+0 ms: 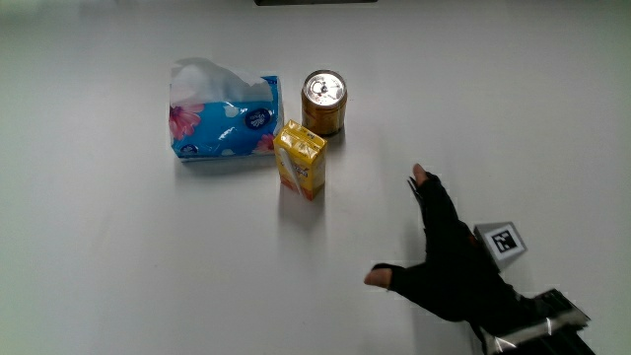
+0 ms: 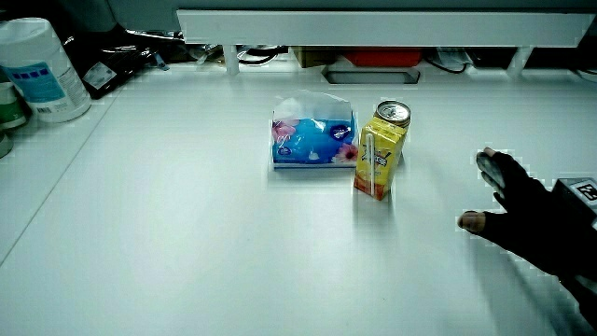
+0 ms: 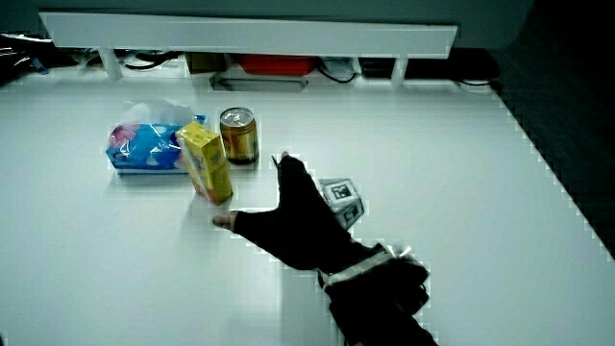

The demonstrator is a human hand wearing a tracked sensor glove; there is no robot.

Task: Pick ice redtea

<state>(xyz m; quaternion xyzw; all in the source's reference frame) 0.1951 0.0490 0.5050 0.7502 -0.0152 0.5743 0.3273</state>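
The ice red tea is a yellow drink carton (image 1: 301, 159) standing upright on the white table, beside a blue tissue pack (image 1: 225, 120) and just nearer to the person than a gold can (image 1: 323, 101). Both side views show the carton (image 2: 378, 161) (image 3: 209, 161) too. The gloved hand (image 1: 444, 251) hovers low over the bare table, nearer to the person than the carton and apart from it. Its fingers are spread, thumb pointing toward the carton, and it holds nothing. In both side views the hand (image 2: 522, 213) (image 3: 293, 223) reaches toward the carton without touching it.
A low white partition (image 2: 373, 26) runs along the table's edge farthest from the person, with red and dark items under it. A white canister (image 2: 42, 70) with blue print stands at the table's corner in a side view.
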